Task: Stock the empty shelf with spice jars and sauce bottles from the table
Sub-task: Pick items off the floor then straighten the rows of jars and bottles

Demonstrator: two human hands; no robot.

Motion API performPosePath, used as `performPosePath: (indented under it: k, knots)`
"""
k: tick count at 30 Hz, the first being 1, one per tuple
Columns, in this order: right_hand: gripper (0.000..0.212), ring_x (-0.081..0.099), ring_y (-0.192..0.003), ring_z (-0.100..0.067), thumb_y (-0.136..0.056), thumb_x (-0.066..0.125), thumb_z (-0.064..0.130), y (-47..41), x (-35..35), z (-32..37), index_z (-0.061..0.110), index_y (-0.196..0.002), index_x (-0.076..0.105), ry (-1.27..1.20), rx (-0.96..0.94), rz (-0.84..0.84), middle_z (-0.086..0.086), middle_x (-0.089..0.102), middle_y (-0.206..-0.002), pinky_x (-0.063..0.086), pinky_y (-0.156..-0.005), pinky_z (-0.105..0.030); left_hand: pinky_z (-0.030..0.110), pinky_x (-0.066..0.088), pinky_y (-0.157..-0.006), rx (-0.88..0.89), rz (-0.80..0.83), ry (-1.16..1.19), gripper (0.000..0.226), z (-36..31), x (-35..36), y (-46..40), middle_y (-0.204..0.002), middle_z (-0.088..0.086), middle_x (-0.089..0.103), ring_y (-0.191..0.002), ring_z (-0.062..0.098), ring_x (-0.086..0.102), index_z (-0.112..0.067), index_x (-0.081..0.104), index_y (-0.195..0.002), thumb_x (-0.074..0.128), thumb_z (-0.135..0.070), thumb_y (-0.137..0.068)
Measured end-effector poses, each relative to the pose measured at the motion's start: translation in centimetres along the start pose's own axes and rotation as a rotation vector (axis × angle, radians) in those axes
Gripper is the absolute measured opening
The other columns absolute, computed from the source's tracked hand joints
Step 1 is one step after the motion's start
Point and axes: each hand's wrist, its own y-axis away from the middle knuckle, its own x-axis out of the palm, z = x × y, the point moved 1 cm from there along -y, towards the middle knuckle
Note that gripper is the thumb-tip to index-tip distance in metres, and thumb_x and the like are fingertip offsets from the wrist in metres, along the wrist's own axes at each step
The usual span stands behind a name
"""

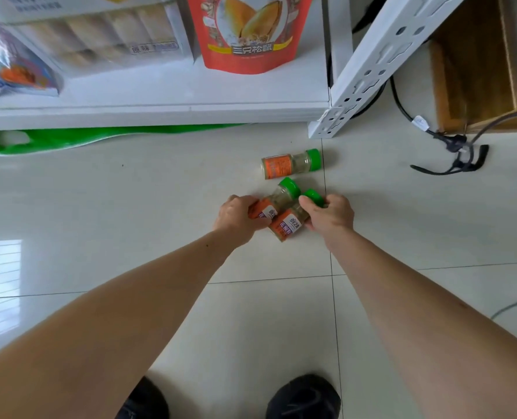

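- Left hand (239,219) clasps one clear glass spice jar, orange label, green ribbed cap (277,204); right hand (329,217) clasps its twin (290,223); both lie touching on glossy floor tiles (130,207).
- Third matching jar (290,163) lies loose nearby, below the white metal shelf (160,113).
- Advice: grip the bodies, not the caps; smooth glass may slip.

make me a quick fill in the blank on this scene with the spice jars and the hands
1. The spice jars lie on the tiled ____.
2. The left hand and right hand each grip one jar; a third jar lies alone with no ____ on it.
3. Every jar's cap is coloured ____.
4. On the white shelf stands a red pouch beside a ____ of wrapped biscuits.

Missing words: floor; hand; green; box
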Motion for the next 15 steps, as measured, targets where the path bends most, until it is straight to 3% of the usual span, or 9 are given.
performPosePath:
  k: [3, 6, 8, 11, 15]
  knots:
    - [0.044, 0.07, -0.083, -0.03, -0.07, 0.079, 0.046, 1.9, -0.8, 0.9, 0.01, -0.086, 0.059, 0.027, -0.033, 0.005, -0.01, 0.066, -0.093, 0.06, -0.073, -0.048, 0.037, 0.052, -0.084, -0.013, 0.023, 0.055, 0.039, 0.0, -1.0, 1.3, -0.11, 0.002, 0.056, -0.098, 0.021, 0.056, -0.027, 0.063, -0.12, 0.071, -0.035, -0.082]
    - [0.039, 0.068, -0.089, -0.031, -0.078, 0.077, 0.038, 4.8, -2.4, 2.5, 0.008, -0.094, 0.058, 0.065, -0.078, -0.01, -0.011, 0.064, -0.099, 0.059, -0.077, -0.048, 0.034, 0.052, -0.073, -0.048, 0.04, 0.16, 0.034, -0.1, -2.5, 3.5, -0.107, 0.003, 0.063, -0.096, 0.023, 0.061, -0.028, 0.064, -0.115, 0.071, -0.032, -0.082]
    - [0.038, 0.066, -0.091, -0.028, -0.082, 0.075, 0.035, 6.9, -3.7, 3.8, 0.007, -0.102, 0.058, 0.098, -0.116, -0.011, -0.01, 0.062, -0.1, 0.059, -0.08, -0.042, 0.031, 0.048, -0.067, -0.071, 0.039, 0.239, 0.031, -0.4, -3.8, 5.3, -0.103, 0.005, 0.066, -0.091, 0.024, 0.062, -0.026, 0.065, -0.111, 0.071, -0.029, -0.082]
    - [0.039, 0.06, -0.087, -0.021, -0.087, 0.072, 0.031, 10.3, -6.2, 6.1, 0.006, -0.111, 0.055, 0.124, -0.171, 0.006, -0.006, 0.058, -0.1, 0.05, -0.072, -0.026, 0.029, 0.043, -0.061, -0.085, 0.031, 0.332, 0.027, -1.7, -6.3, 8.5, -0.096, 0.006, 0.07, -0.075, 0.02, 0.057, -0.021, 0.068, -0.108, 0.071, -0.025, -0.082]
    - [0.039, 0.06, -0.091, -0.022, -0.087, 0.071, 0.029, 15.6, -9.4, 10.1, 0.007, -0.116, 0.055, 0.115, -0.22, 0.02, -0.006, 0.059, -0.104, 0.055, -0.079, -0.034, 0.028, 0.041, -0.061, -0.082, 0.018, 0.417, 0.023, -4.2, -10.2, 13.6, -0.095, 0.009, 0.07, -0.072, 0.018, 0.055, -0.019, 0.068, -0.105, 0.07, -0.023, -0.083]
